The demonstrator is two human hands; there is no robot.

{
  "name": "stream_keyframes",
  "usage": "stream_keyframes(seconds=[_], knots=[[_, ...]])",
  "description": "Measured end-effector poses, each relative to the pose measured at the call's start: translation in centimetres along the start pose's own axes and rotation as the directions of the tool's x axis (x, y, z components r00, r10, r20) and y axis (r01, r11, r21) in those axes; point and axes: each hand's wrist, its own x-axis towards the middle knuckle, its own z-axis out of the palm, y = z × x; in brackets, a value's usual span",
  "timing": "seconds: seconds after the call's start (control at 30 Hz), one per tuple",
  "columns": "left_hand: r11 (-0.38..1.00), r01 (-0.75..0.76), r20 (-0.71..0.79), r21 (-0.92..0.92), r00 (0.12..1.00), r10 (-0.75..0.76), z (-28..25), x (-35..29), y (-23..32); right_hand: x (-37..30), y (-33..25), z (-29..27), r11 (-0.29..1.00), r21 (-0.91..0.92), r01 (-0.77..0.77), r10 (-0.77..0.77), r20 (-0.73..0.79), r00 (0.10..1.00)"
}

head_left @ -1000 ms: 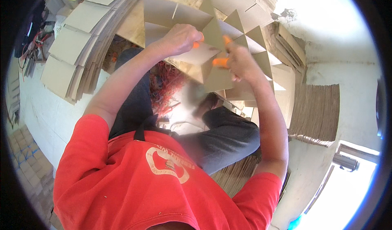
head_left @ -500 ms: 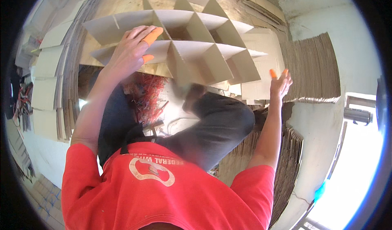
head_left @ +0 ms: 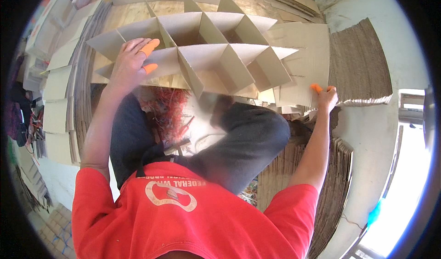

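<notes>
A cardboard divider grid [head_left: 216, 63], made of long strips slotted with cross pieces, stands on the wooden board in front of me. My left hand [head_left: 127, 66] grips the near long strip towards its left end, with orange covers on two fingers. To the right, my right hand [head_left: 327, 98] pinches the near right corner of a flat cardboard sheet [head_left: 305, 56]; orange covers show on its fingertips too. Part of that sheet lies behind the grid's right end. The left thumb is hidden behind the hand.
Stacked cardboard strips [head_left: 360, 66] stand at the right, and another stack [head_left: 303, 181] sits beside my right knee. Layered cardboard sheets [head_left: 59, 105] rise at the left. Red shredded strands [head_left: 167, 114] lie between my legs. A wooden board [head_left: 170, 80] supports the grid.
My right hand has moved right and down and closed on the flat sheet's corner. My left hand has shifted left along the grid. The view has shifted slightly.
</notes>
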Motion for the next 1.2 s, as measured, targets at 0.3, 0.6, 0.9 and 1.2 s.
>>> stream_keyframes(seconds=[0.3, 0.6, 0.9, 1.2], knots=[[0.982, 0.158, -0.106, 0.100, 0.983, -0.147, -2.7, -4.5, -3.8, -0.2, -14.2, -16.2, 0.823, 0.453, 0.343, -0.034, -0.564, 0.825], [0.984, 0.150, -0.159, -0.101, 0.974, -0.164, -1.6, -6.8, -7.5, -13.3, -35.1, -21.2, 0.275, 0.857, 0.435, -0.691, -0.139, 0.709], [0.979, 0.147, -0.188, -0.139, 0.967, -0.172, -2.1, -6.5, -6.9, -17.0, -42.0, -19.9, 0.280, 0.853, 0.441, -0.813, -0.034, 0.582], [0.963, 0.242, -0.106, -0.122, 0.961, -0.255, -1.3, -6.0, -7.4, -17.9, -43.2, -19.9, 0.272, 0.898, 0.346, -0.799, 0.010, 0.601]])
